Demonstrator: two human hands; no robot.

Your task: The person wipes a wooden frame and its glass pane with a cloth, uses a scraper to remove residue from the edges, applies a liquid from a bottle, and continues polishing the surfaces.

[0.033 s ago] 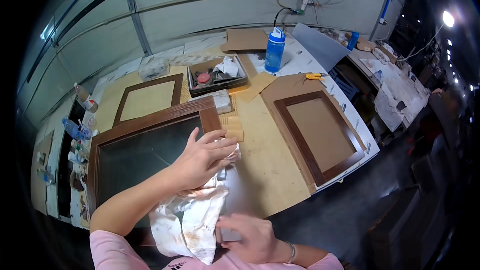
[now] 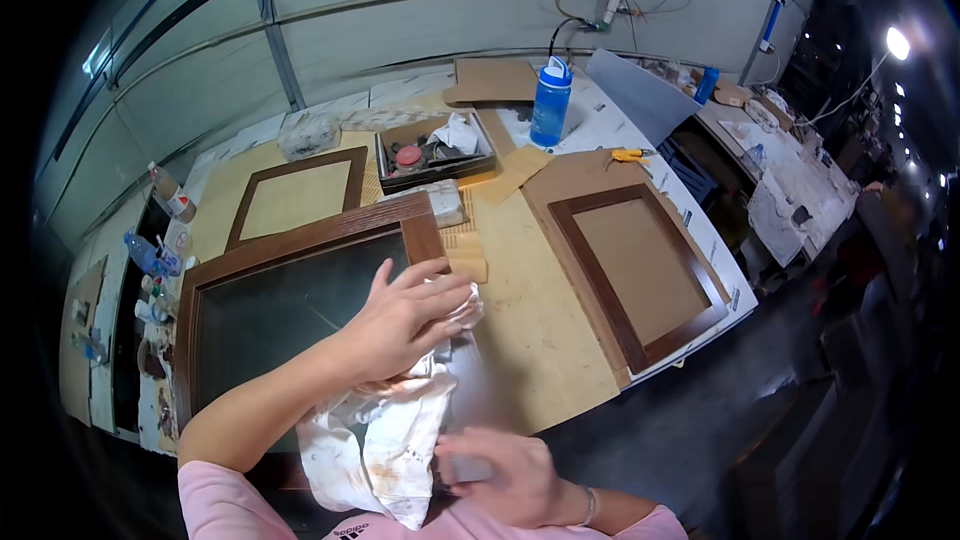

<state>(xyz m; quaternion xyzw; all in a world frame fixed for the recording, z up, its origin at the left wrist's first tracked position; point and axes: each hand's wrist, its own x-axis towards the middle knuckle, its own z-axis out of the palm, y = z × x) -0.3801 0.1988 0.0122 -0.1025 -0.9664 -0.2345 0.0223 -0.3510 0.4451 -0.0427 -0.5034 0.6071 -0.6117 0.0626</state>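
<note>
A cluster of small bottles (image 2: 160, 270) stood at the left edge of the workbench (image 2: 540, 340). Just inside it lay a dark glazed panel in a brown wooden frame (image 2: 300, 240), reaching to the near edge. Beyond it, toward the far left corner, lay a smaller empty frame (image 2: 240, 215). The left hand (image 2: 405, 325) lay over the large frame's near right side, fingers bent and closed on a stained white rag (image 2: 385, 445), which hung down off the near edge. Below it the right hand (image 2: 500, 475), blurred, touched the rag's lower end; whether it gripped could not be told. Further back stood a shallow box of odds and ends (image 2: 435, 155) and a blue bottle (image 2: 550, 105). A third brown frame (image 2: 640, 270) lay at the right edge.
</note>
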